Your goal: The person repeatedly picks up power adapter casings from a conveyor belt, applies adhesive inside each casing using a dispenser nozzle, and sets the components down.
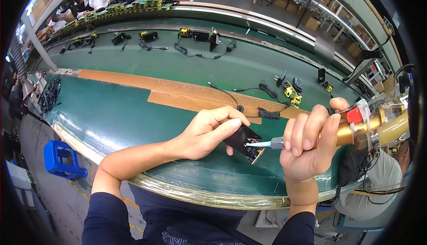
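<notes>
My left hand [213, 133] is closed around a black power adapter case [242, 137]. The case lies tilted over the green bench, and its open end shows red wires and the edge of a circuit board [257, 156]. In my right hand [311, 142] is a gold glue gun [349, 133] with a red switch and a thick yellowish hose. My fingers wrap its front part. Its pale blue nozzle [260, 144] points left, with the tip at the case's open end; I cannot tell if it touches. Black cable coils [270, 113] lie just beyond my hands.
Brown strips [178, 100] edge the green worktop [111, 111] along a green conveyor [151, 62] carrying adapters, yellow-wrapped boards and cables. Black cables [51, 93] pile at the left end. A blue stool [64, 159] stands below left. Other people sit across the line and at right.
</notes>
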{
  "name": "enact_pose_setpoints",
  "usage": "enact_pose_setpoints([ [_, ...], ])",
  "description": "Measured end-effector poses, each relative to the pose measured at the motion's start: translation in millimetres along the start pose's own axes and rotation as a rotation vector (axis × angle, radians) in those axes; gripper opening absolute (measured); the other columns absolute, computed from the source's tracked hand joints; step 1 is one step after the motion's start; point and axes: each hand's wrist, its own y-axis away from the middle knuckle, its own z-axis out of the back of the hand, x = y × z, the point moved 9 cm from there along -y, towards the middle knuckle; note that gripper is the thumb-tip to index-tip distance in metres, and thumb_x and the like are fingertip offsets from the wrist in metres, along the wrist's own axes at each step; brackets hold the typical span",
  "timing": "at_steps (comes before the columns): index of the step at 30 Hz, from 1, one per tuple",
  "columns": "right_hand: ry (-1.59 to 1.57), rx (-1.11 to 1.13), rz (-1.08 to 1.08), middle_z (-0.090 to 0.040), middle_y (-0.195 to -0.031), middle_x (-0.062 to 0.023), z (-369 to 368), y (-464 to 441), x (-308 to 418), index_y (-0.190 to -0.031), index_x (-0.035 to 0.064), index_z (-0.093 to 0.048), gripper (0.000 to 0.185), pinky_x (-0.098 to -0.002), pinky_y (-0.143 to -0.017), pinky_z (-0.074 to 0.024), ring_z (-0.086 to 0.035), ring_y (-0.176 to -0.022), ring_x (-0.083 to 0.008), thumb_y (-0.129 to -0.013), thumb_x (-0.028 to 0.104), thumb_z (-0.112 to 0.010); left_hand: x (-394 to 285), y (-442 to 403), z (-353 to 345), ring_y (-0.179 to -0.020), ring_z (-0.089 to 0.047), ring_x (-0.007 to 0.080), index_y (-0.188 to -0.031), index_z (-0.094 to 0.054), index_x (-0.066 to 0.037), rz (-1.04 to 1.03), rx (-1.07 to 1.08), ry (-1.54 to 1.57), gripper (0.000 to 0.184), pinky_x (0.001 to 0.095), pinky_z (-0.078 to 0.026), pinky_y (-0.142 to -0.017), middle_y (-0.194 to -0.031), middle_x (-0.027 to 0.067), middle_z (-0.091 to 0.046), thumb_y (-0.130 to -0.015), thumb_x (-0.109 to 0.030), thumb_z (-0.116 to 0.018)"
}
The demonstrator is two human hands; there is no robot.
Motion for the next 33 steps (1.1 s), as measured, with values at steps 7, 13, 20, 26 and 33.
enact_pose_setpoints([
  [7, -0.007, 0.022, 0.006, -0.038, -0.054, 0.0012, -6, 1, -3, -0.120, 0.0102, -0.037, 0.023, -0.0229, -0.039, -0.0329, -0.032, -0.040, -0.0069, -0.099, 0.019, -0.041, -1, 2, 4, -0.060, -0.059, 0.0152, -0.106, -0.055, 0.001, -0.005, -0.022, 0.034, 0.020, 0.0243, -0.052, -0.056, -0.085, 0.0112, -0.061, -0.096, -0.011, -0.042],
  [13, 0.035, 0.019, 0.065, -0.036, -0.056, 0.0041, -8, -2, -6, -0.117, 0.0099, -0.038, 0.020, -0.0195, -0.036, -0.0289, -0.029, -0.037, -0.0033, -0.101, 0.022, -0.034, 0, 3, 11, -0.060, -0.059, 0.0154, -0.105, -0.055, 0.002, 0.014, -0.034, 0.003, 0.020, 0.0245, -0.052, -0.056, -0.084, 0.0113, -0.061, -0.096, -0.011, -0.042],
  [20, 0.063, 0.021, 0.086, -0.036, -0.056, 0.0043, -6, -6, -7, -0.119, 0.0086, -0.038, 0.022, -0.0193, -0.036, -0.0289, -0.028, -0.037, -0.0029, -0.101, 0.021, -0.035, -1, 5, 12, -0.059, -0.058, 0.0155, -0.105, -0.055, 0.002, 0.025, -0.029, -0.012, 0.020, 0.0246, -0.052, -0.055, -0.084, 0.0116, -0.061, -0.096, -0.010, -0.042],
  [26, 0.027, -0.019, 0.067, -0.037, -0.054, 0.0024, -4, -8, -8, -0.121, 0.0084, -0.037, 0.024, -0.0204, -0.037, -0.0305, -0.030, -0.038, -0.0047, -0.099, 0.018, -0.038, 4, 5, 11, -0.059, -0.058, 0.0153, -0.104, -0.056, 0.002, 0.036, -0.018, -0.003, 0.020, 0.0241, -0.051, -0.054, -0.084, 0.0117, -0.062, -0.096, -0.011, -0.043],
  [33, 0.062, 0.012, 0.125, -0.034, -0.056, 0.0046, -10, -10, -11, -0.121, 0.0075, -0.039, 0.024, -0.0188, -0.036, -0.0285, -0.026, -0.037, -0.0028, -0.101, 0.020, -0.035, 50, -39, 36, -0.056, -0.058, 0.0146, -0.101, -0.056, -0.001, 0.216, -0.055, 0.073, 0.022, 0.0240, -0.049, -0.052, -0.082, 0.0109, -0.062, -0.097, -0.020, -0.044],
])
